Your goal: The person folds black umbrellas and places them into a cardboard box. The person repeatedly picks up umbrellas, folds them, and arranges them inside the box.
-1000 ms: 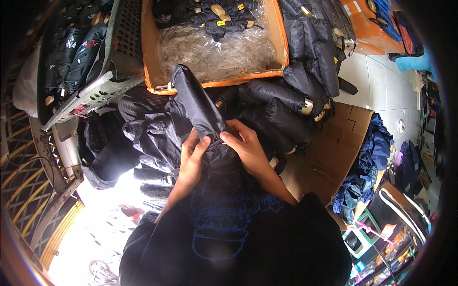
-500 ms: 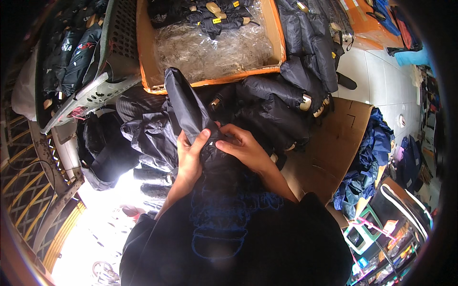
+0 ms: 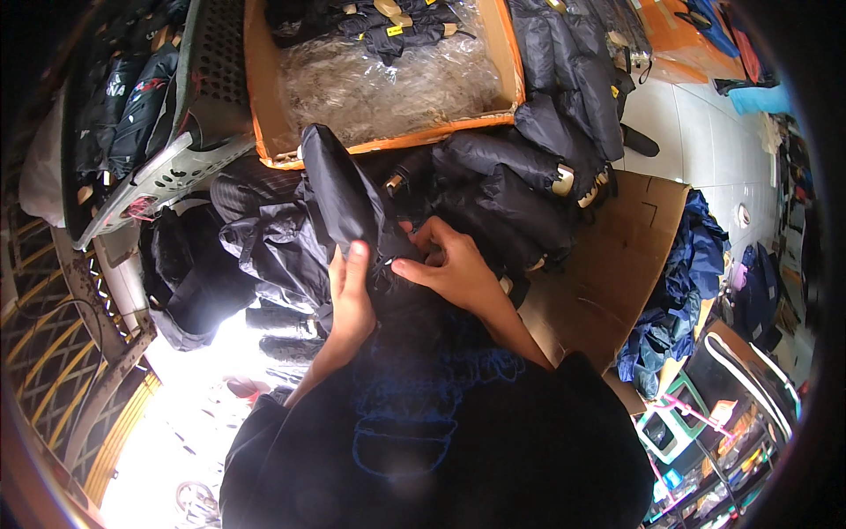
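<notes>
Partly hidden: black folded umbrella (image 3: pixel 339 189) under left hand (image 3: pixel 351 291), right hand (image 3: pixel 449 269).

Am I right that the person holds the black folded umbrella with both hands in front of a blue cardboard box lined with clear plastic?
Not quite: the cardboard box is orange, not blue, as the head view shows. Both the left hand and right hand do hold the black folded umbrella.

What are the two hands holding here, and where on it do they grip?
Both grip one folded black fabric umbrella at its near end: the left hand wraps its side, the right hand pinches the fabric beside it.
</notes>
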Motion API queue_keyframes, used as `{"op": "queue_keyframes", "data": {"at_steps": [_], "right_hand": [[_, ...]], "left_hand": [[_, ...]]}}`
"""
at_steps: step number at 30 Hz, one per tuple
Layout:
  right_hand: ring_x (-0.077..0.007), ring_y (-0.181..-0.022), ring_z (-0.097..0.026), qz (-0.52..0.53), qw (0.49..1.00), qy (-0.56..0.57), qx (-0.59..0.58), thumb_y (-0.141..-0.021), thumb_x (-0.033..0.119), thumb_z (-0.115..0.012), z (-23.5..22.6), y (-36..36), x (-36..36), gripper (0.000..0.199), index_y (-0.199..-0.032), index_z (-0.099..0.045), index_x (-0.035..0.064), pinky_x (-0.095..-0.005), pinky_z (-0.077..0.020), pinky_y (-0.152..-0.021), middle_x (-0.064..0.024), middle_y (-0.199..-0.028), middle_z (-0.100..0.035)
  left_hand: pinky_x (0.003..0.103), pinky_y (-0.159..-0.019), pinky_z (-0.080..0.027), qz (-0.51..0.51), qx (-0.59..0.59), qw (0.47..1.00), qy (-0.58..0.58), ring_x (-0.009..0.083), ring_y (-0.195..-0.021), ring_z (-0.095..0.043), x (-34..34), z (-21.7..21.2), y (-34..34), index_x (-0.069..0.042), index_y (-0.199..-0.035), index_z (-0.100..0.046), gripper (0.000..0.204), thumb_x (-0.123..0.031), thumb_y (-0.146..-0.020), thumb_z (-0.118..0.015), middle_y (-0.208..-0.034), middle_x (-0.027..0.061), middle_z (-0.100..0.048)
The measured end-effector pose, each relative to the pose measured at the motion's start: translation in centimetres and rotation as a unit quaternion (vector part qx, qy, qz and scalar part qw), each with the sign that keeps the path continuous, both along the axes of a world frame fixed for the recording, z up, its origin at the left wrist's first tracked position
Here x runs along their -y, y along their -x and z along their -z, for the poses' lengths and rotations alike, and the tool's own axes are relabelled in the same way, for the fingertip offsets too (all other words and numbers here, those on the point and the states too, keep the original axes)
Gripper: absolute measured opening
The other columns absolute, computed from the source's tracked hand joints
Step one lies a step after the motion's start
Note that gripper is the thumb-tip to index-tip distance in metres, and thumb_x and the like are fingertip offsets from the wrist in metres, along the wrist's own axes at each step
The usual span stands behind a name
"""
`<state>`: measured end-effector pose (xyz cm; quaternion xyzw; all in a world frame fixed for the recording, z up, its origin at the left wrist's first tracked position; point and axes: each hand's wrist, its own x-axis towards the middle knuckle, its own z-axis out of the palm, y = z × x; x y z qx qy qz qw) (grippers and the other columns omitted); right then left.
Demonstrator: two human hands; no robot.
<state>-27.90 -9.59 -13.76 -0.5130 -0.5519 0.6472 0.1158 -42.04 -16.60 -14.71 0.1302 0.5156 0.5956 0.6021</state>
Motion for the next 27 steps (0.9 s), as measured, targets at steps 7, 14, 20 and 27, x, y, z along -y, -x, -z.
{"op": "queue_keyframes", "data": {"at_steps": [7, 14, 20, 27], "right_hand": [[-0.0160, -0.093, -0.055, -0.052, 0.980, 0.039, -0.186, -0.078, 0.024, -0.076, 0.9, -1.7, -0.5, 0.059, -0.123, -0.047, -0.0024, -0.0276, -0.0456, -0.084, -0.0099, -0.106, -0.059], [-0.0126, -0.104, -0.053, -0.023, 0.972, 0.139, -0.190, -0.090, 0.023, -0.063, -0.6, -0.4, -1.0, 0.044, -0.124, -0.051, -0.0028, -0.0288, -0.0426, -0.090, -0.0084, -0.112, -0.061], [-0.0069, -0.089, -0.054, 0.019, 0.976, 0.116, -0.183, -0.090, 0.020, -0.065, -0.3, 0.4, 0.0, 0.031, -0.111, -0.060, -0.0023, -0.0243, -0.0443, -0.078, -0.0023, -0.096, -0.063], [-0.0109, -0.091, -0.055, -0.028, 0.979, 0.135, -0.150, -0.090, 0.025, -0.064, -0.8, 0.6, 0.3, 0.035, -0.111, -0.060, -0.0029, -0.0269, -0.0441, -0.081, -0.0068, -0.097, -0.064]], "left_hand": [[0.029, -0.089, -0.043, 0.041, -0.036, 0.998, -0.044, 0.0146, -0.099, -0.056, 1.0, -1.0, -0.7, 0.002, -0.124, -0.048, 0.042, -0.022, -0.092, -0.060, -0.108, 0.0088, -0.062], [0.030, -0.089, -0.041, 0.078, -0.235, 0.968, -0.040, 0.0191, -0.100, -0.054, 1.4, 0.0, -1.8, 0.005, -0.126, -0.046, 0.042, -0.016, -0.090, -0.056, -0.110, 0.0134, -0.058], [0.036, -0.096, -0.037, 0.031, -0.256, 0.966, -0.019, 0.0233, -0.117, -0.048, -0.1, 1.5, 1.5, 0.004, -0.131, -0.043, 0.087, -0.069, -0.084, -0.044, -0.126, 0.0162, -0.049], [0.035, -0.087, -0.049, 0.131, 0.079, 0.986, -0.072, 0.0242, -0.095, -0.064, -2.3, 0.3, 1.6, 0.008, -0.129, -0.044, 0.062, -0.030, -0.084, -0.064, -0.104, 0.0191, -0.064]]}}
